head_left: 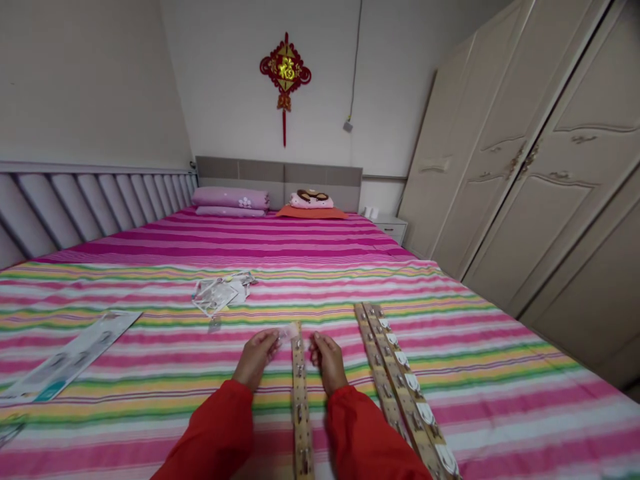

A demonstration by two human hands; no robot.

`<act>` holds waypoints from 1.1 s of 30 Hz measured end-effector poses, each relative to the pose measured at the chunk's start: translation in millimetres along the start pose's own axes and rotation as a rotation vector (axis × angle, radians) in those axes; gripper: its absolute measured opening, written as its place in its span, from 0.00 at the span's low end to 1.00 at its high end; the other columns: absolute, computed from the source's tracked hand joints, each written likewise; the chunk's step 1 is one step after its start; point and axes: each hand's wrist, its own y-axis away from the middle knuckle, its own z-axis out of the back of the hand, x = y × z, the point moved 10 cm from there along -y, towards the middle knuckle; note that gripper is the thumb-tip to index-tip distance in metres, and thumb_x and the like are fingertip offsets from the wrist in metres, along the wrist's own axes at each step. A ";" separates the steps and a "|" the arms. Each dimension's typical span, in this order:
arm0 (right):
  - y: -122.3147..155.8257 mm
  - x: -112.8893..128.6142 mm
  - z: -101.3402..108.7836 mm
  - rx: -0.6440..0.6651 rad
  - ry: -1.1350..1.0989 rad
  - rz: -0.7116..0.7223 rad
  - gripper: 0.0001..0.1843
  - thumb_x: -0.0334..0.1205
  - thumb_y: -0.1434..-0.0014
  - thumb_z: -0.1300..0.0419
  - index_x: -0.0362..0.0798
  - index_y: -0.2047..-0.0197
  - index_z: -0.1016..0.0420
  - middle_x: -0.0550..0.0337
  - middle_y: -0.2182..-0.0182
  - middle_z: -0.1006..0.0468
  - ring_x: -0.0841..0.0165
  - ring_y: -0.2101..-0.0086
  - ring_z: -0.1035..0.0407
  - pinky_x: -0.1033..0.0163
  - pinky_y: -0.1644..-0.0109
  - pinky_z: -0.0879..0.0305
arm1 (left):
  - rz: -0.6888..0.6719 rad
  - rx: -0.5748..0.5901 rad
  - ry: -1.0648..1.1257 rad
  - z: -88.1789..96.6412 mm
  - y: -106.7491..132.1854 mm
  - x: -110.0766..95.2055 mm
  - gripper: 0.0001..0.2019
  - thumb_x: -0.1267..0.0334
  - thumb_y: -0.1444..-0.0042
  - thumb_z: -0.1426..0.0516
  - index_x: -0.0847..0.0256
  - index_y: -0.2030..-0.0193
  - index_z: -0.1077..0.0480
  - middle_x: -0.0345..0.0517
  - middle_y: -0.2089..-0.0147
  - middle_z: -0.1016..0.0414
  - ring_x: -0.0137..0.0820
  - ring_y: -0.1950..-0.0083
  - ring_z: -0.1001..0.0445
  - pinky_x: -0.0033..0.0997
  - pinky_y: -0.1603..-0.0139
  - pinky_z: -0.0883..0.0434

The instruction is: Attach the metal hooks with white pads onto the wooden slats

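Note:
My left hand [257,358] is closed in a pinch on a small clear plastic piece [289,331], which overlaps the top end of a narrow tan strip [299,383]. Small metal fittings run along this strip, which lies lengthwise between my two hands. Just right of its upper end, my right hand [328,360] has its fingertips pressed together. Whatever it may hold is too small to make out. Further right lie more tan strips [387,373] with similar metal pieces, and the outermost carries several white loop-shaped parts [413,383].
The striped bedspread [165,360] is the work surface. A pile of clear packaging [223,292] lies beyond my left hand, and a long flat package [75,357] sits at the left. Folded bedding [231,199] rests by the headboard [250,175]. A wardrobe [530,173] stands at the right.

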 end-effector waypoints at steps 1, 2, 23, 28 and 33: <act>-0.1 0.5 0.4 -0.003 -0.023 -0.001 0.19 0.54 0.55 0.34 0.45 0.74 0.27 0.66 0.82 0.31 0.79 0.86 0.44 0.70 0.84 0.54 | -0.035 0.023 -0.065 -5.7 -0.5 -1.2 0.15 0.60 0.66 0.33 0.64 0.70 0.25 0.38 0.77 0.27 0.20 0.77 0.34 0.19 0.75 0.38; 0.0 1.0 0.5 -0.003 -0.042 -0.003 0.19 0.53 0.55 0.34 0.44 0.73 0.26 0.66 0.82 0.30 0.78 0.85 0.44 0.70 0.83 0.54 | -0.075 0.055 -0.139 -12.0 -0.9 -3.1 0.15 0.59 0.65 0.34 0.65 0.70 0.25 0.38 0.78 0.28 0.20 0.78 0.36 0.20 0.76 0.40; -2.5 -1.2 3.8 -0.015 -0.240 -0.064 0.12 0.37 0.65 0.29 0.46 0.75 0.24 0.65 0.80 0.28 0.76 0.80 0.40 0.68 0.76 0.42 | -0.181 0.220 -0.284 -60.1 -12.4 -0.3 0.21 0.61 0.70 0.33 0.66 0.65 0.27 0.43 0.72 0.26 0.30 0.69 0.27 0.29 0.65 0.32; -7.6 -3.4 -1.0 -0.019 -0.275 -0.081 0.12 0.37 0.65 0.29 0.45 0.75 0.25 0.65 0.82 0.28 0.75 0.80 0.38 0.69 0.76 0.40 | -0.244 0.229 -0.346 -65.0 -22.3 3.2 0.21 0.71 0.72 0.36 0.66 0.64 0.29 0.39 0.74 0.28 0.26 0.74 0.31 0.27 0.70 0.33; -10.3 1.4 -7.0 -0.010 -0.175 -0.025 0.11 0.38 0.62 0.30 0.45 0.75 0.26 0.65 0.83 0.29 0.75 0.82 0.39 0.68 0.78 0.43 | -0.310 0.172 -0.386 -65.3 -23.8 -5.4 0.29 0.73 0.71 0.37 0.65 0.55 0.29 0.37 0.71 0.30 0.23 0.75 0.33 0.24 0.72 0.34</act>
